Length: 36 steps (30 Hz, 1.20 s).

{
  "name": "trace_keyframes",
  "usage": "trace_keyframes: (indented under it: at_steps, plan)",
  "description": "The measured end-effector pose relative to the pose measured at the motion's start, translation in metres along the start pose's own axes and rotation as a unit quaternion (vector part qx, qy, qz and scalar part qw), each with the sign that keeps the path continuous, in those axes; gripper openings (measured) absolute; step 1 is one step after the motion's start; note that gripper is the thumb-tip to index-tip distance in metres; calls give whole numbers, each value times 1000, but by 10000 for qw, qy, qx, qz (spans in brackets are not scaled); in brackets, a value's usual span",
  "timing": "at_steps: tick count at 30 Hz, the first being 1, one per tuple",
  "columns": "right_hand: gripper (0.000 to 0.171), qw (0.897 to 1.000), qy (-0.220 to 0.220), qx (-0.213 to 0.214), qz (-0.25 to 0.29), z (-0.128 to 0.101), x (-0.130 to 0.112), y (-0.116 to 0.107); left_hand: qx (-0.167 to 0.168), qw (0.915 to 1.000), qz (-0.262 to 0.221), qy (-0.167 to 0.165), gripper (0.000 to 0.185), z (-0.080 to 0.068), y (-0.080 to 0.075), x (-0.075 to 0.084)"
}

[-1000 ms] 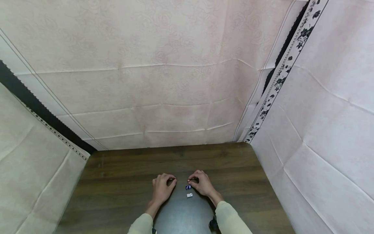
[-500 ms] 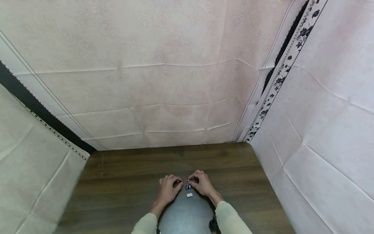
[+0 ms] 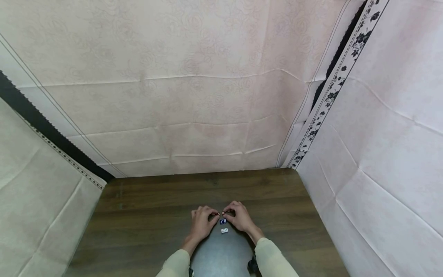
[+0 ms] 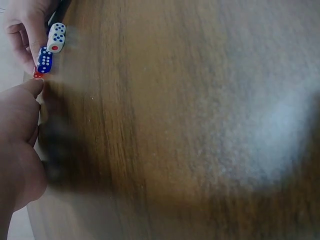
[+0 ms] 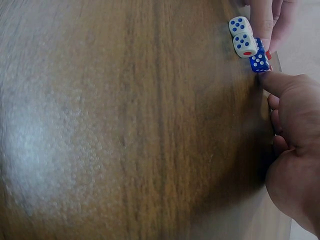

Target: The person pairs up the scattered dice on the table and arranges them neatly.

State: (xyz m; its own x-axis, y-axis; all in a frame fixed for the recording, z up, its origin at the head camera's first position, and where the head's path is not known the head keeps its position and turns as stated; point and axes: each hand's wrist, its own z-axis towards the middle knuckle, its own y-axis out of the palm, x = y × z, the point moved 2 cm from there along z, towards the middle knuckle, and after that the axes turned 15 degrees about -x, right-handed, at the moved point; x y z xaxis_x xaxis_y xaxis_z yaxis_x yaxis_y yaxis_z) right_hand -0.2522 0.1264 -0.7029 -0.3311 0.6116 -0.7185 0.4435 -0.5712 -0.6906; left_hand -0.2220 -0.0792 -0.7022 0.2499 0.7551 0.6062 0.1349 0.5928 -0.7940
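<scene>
My left hand pinches a small red die between thumb and forefinger. Opposite it, my right hand pinches another red die, and the two sets of fingertips are almost together. Just on the near side of the fingertips lies a pair of blue dice with white pips, side by side. Nearer still sits a pair of white dice with blue pips and one large red pip. Fingers cover most of the red dice in both wrist views.
Everything lies on a brown wood-grain table with a glossy sheen. Pale patterned cloth hangs behind the table's far edge, and more cloth stands along the sides.
My left hand has moved right with its red die, up close to my right hand. The right hand, the blue dice and the white dice have stayed in place.
</scene>
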Motion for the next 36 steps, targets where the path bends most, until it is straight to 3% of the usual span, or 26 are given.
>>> trace_keyframes:
  at_steps: [36]
  plan:
    - [10, 10000, 44, 24, -52, 1, 1, 0, 29, 9998, 108, -135, 9, 7, 6, 3]
